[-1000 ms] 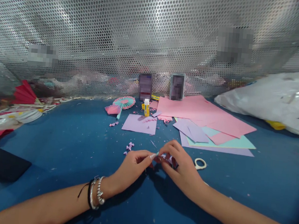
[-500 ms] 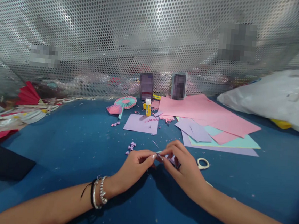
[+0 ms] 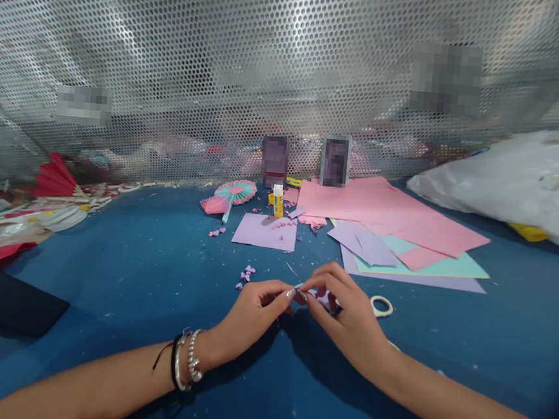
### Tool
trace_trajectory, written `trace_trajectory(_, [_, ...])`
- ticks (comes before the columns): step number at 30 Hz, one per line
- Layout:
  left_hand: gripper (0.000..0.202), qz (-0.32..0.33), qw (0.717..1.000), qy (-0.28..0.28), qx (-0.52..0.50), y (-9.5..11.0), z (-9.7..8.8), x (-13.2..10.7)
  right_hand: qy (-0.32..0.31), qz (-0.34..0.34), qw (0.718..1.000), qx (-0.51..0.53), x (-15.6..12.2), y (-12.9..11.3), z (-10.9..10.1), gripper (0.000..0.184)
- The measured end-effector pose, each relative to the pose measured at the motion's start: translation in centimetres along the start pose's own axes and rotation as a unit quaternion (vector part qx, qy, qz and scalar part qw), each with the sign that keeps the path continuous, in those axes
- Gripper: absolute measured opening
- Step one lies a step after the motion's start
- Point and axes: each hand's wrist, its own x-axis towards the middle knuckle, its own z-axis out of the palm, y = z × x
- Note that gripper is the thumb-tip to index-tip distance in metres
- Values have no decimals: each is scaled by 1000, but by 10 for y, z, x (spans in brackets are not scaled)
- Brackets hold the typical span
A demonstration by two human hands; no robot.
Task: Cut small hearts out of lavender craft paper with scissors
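My left hand [image 3: 255,312] and my right hand [image 3: 339,309] meet above the blue table, thumbs and fingertips pinched together. Between them is a small piece of paper [image 3: 298,286], pale bluish where it shows; the fingers cover most of it. Under and behind my right fingers lie some purple paper bits [image 3: 321,297]. A pair of scissors with a white handle ring [image 3: 381,306] is partly hidden by my right hand. Just beyond my left hand sits a cluster of small purple paper hearts [image 3: 247,274].
A purple sheet [image 3: 262,231], an upright glue stick [image 3: 279,203] and a folded paper fan [image 3: 234,192] lie farther back. Pink sheets [image 3: 373,201] overlap mint and purple ones at right. A white plastic bag [image 3: 517,181], dark flat object [image 3: 11,303] and perforated metal panel [image 3: 184,64] surround the area.
Both hands stay almost in place, still pinching the small piece, with only a slight shift of the fingertips. The whole view has moved a little.
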Motion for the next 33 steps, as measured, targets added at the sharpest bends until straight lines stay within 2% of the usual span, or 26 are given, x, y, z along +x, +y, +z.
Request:
trace_trajectory(19, [32, 0, 1000, 2, 24, 1, -1, -2, -25, -8, 998, -52, 0, -3, -2, 19])
trace_trajectory(27, [33, 10, 998, 29, 50, 3, -2, -2, -39, -49, 993, -100, -2, -2, -2, 30])
trace_trajectory(33, [34, 2, 998, 44, 54, 0, -2, -1, -34, -121, 976, -176, -1, 0, -2, 33])
